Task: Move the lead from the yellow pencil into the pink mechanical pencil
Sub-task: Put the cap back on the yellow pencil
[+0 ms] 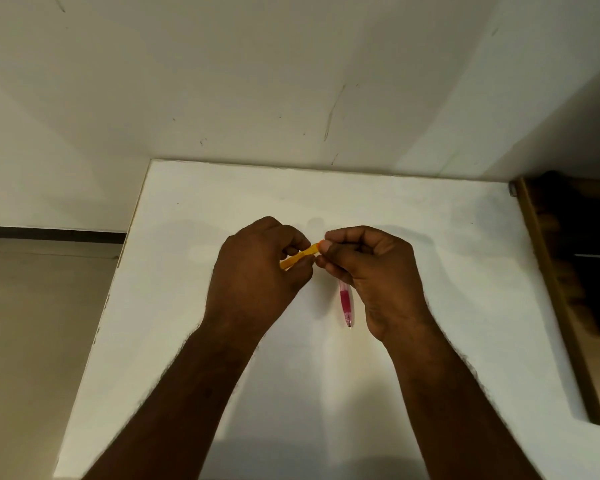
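Here the left hand grips the slim yellow plastic pencil above mid-tabletop, its axis rising rightward into the right hand's fingertips. The right hand also clamps the translucent pink mechanical pencil, tip toward the near edge.

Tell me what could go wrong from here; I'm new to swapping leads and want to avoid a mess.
The right hand pinches the end of the yellow pencil while also holding the pink mechanical pencil tucked under its fingers; that double grip could let the pink one slip onto the white table. Any lead pulled free would be thin and could snap or drop unseen. The left hand hides most of the yellow barrel.
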A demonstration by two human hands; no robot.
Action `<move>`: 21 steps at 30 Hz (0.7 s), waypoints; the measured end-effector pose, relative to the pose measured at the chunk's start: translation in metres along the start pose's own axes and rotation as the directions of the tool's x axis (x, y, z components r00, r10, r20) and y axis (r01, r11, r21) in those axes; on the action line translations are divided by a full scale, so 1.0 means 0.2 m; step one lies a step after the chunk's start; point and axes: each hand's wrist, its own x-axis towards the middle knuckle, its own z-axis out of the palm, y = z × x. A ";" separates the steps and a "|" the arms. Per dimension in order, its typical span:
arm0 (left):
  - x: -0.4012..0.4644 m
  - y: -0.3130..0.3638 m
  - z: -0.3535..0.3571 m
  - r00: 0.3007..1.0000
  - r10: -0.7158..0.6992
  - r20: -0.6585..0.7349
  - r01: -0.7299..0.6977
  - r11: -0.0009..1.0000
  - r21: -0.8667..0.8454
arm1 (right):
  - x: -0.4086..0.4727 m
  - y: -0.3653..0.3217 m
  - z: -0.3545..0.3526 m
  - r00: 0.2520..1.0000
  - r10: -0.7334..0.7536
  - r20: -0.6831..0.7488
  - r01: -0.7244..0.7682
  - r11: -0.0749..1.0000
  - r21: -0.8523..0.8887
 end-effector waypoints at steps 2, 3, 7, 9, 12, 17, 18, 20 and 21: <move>0.00 0.00 0.00 1.000 0.000 0.005 0.000 1.000 0.008 | 0.00 0.00 0.00 1.000 -0.026 0.009 0.027 0.997 -0.072; 0.00 -0.01 0.00 1.000 -0.006 0.008 0.006 1.000 0.007 | 0.00 0.01 0.00 0.999 -0.035 0.020 0.037 0.995 -0.094; 0.00 -0.01 0.01 0.999 -0.052 0.016 0.052 0.999 -0.008 | 0.01 0.01 -0.01 0.995 -0.070 0.077 0.082 0.984 -0.158; 0.00 -0.01 0.02 0.994 -0.107 0.027 0.107 0.994 -0.003 | 0.01 0.02 -0.01 0.991 -0.109 0.076 0.125 0.960 -0.251; -0.01 -0.04 0.04 0.980 -0.189 0.067 0.186 0.981 0.058 | 0.02 0.03 -0.02 0.974 -0.225 -0.027 0.188 0.867 -0.461; -0.01 -0.07 0.07 0.947 -0.288 0.139 0.266 0.951 0.159 | 0.02 0.05 -0.03 0.955 -0.291 -0.059 0.136 0.605 -0.784; -0.01 -0.07 0.08 0.945 -0.294 0.146 0.267 0.947 0.179 | 0.02 0.06 -0.03 0.966 -0.257 -0.032 0.119 0.552 -0.826; -0.01 -0.08 0.09 0.943 -0.295 0.153 0.261 0.943 0.206 | 0.02 0.08 -0.01 0.975 -0.220 -0.016 0.095 0.484 -0.870; -0.01 -0.08 0.09 0.943 -0.295 0.156 0.260 0.942 0.212 | 0.02 0.08 -0.01 0.977 -0.213 -0.022 0.085 0.478 -0.874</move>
